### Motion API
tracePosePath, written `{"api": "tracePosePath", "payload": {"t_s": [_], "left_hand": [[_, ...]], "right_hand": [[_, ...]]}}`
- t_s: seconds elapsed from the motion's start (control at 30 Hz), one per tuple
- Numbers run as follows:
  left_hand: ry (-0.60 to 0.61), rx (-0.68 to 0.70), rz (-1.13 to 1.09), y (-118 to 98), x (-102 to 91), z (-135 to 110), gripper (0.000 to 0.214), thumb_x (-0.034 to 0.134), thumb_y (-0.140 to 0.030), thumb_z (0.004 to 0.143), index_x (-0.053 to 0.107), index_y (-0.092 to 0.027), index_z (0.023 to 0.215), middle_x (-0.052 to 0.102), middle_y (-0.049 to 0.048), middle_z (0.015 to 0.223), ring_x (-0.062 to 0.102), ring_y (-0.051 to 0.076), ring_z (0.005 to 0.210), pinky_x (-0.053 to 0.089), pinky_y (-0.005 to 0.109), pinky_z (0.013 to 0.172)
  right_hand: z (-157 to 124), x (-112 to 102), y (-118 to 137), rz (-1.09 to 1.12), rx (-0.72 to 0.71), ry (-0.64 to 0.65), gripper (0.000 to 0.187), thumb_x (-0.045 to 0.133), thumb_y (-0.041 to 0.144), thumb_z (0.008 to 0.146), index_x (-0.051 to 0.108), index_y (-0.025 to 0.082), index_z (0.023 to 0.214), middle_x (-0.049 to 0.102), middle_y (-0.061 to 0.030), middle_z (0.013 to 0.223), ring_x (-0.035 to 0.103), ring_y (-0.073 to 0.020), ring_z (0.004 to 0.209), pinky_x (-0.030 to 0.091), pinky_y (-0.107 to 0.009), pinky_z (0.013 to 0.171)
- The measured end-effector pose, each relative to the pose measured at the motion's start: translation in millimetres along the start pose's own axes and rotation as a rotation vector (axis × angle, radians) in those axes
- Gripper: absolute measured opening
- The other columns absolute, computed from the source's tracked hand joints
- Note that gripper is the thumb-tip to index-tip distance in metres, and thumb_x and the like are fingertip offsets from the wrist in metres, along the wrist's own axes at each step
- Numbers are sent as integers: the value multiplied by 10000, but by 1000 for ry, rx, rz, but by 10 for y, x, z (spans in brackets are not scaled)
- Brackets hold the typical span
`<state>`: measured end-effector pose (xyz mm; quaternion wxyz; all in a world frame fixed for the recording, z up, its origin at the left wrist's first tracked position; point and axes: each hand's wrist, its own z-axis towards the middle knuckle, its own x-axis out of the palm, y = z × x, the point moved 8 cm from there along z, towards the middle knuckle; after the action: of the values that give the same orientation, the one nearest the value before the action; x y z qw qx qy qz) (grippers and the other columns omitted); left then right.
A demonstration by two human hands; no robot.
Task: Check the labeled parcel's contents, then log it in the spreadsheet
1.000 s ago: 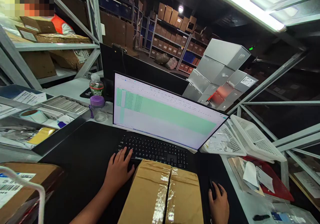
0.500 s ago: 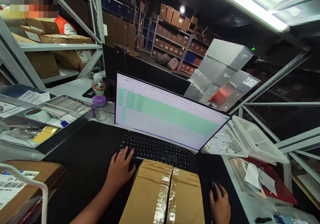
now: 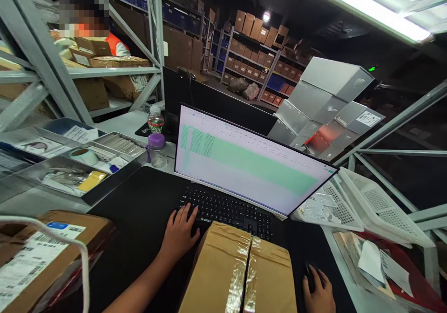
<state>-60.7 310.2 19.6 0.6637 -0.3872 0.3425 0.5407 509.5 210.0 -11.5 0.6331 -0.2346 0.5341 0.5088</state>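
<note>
My left hand [image 3: 180, 231] rests with fingers spread on the left end of a black keyboard [image 3: 220, 208] and holds nothing. On the dark desk mat [image 3: 139, 210], my right hand [image 3: 318, 290] is curled over a black computer mouse [image 3: 308, 275], which it mostly hides. Between my arms lies a taped cardboard box [image 3: 223, 261], covering part of the keyboard's front edge. Behind the keyboard a monitor [image 3: 244, 164] shows a spreadsheet with green-filled rows.
At left are a metal divided tray [image 3: 91, 196], a purple-lidded jar [image 3: 157, 150], a drink bottle [image 3: 155, 119] and a labelled carton [image 3: 21, 266]. White plastic baskets [image 3: 384, 210] and silver boxes [image 3: 324, 105] stand at right. A person in an orange vest [image 3: 113, 43] is beyond the rack.
The camera view has swung slightly left, so everything appears shifted right. Both hands stay in place at the keyboard and mouse, and the screen looks the same.
</note>
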Motion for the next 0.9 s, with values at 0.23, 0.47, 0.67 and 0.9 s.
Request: {"api": "tracePosePath", "payload": {"t_s": [0.23,0.47,0.67,0.9], "left_hand": [[-12,-14,-28,4,-12,-14,585,591,-306,872,617,-171,1440,579,227,1511,571,375,1356,387,570,1156],[-26,-10,-1,0,-21,-14,572,594,-303,868,629,-178,1425,589,216,1506,579,360,1353,397,556,1152],[-5,-5,-8,-4,-10,-7,601,596,-300,851,619,-162,1436,580,230,1510,575,373,1358,396,570,1152],[-5,-5,-8,3,-5,3,582,552,-282,861,629,-161,1425,585,233,1504,578,370,1350,408,576,1141]], "right_hand": [[24,12,-19,-3,34,-11,674,342,681,869,732,267,1232,603,-162,1366,662,-395,1159,587,-532,843],[42,58,-58,2,15,12,697,338,690,876,730,245,1242,593,-176,1375,665,-391,1155,589,-529,851],[27,17,-1,-2,-13,10,686,340,672,898,725,229,1252,585,-181,1377,655,-384,1172,585,-517,869],[-4,-22,37,1,-3,2,656,351,665,914,706,257,1286,581,-158,1382,662,-357,1154,580,-498,887]]}}
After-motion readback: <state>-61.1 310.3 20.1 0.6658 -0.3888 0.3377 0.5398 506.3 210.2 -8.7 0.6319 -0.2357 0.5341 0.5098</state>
